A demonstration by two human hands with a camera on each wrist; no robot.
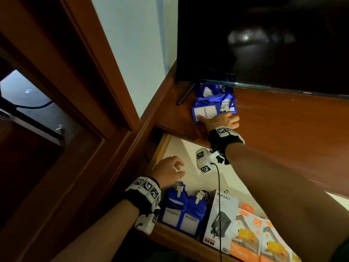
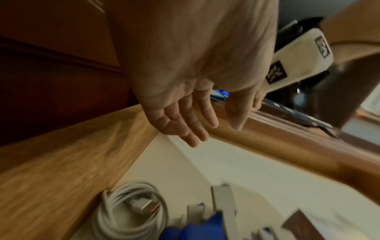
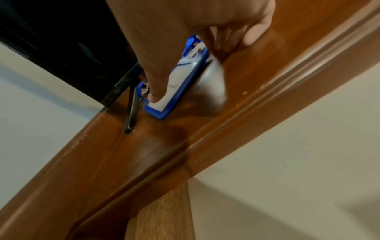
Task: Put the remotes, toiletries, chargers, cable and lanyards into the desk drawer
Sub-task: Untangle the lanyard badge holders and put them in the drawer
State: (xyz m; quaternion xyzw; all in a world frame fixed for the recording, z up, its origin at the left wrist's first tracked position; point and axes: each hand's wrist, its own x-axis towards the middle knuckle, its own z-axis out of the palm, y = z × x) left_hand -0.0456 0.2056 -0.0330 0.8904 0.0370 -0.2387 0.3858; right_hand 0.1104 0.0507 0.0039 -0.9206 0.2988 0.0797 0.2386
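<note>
1. Nearest the head camera, the left forearm wears a black wrist strap with white marker tiles [image 1: 145, 188], and the left hand [image 1: 168, 170] hovers over the open desk drawer [image 1: 181, 146], fingers loosely spread and holding nothing; the left wrist view shows its fingers [image 2: 180, 120] relaxed above the drawer's pale floor.
2. Just behind and to the right of the left wrist, two blue badge holders with lanyards [image 1: 186, 210] lie side by side in the drawer, each card reading "PELAWAT".
3. Right of those stands a white charger box [image 1: 221, 220], and beyond it two orange charger boxes [image 1: 262, 241] sit side by side.
4. Under the left wrist, by the drawer's wooden side wall, lies a coiled white cable [image 2: 131, 212].
5. The right hand [image 1: 221, 121] reaches forward past the drawer onto the wooden desk top [image 1: 283, 120], its fingers pressed down on a blue badge holder [image 3: 174, 92]; whether they curl round it I cannot tell.
6. Beyond the right hand's fingertips, more blue lanyards [image 1: 215, 97] are heaped beneath the edge of a black television [image 1: 264, 44], beside its slim black stand foot [image 3: 131, 112].
</note>
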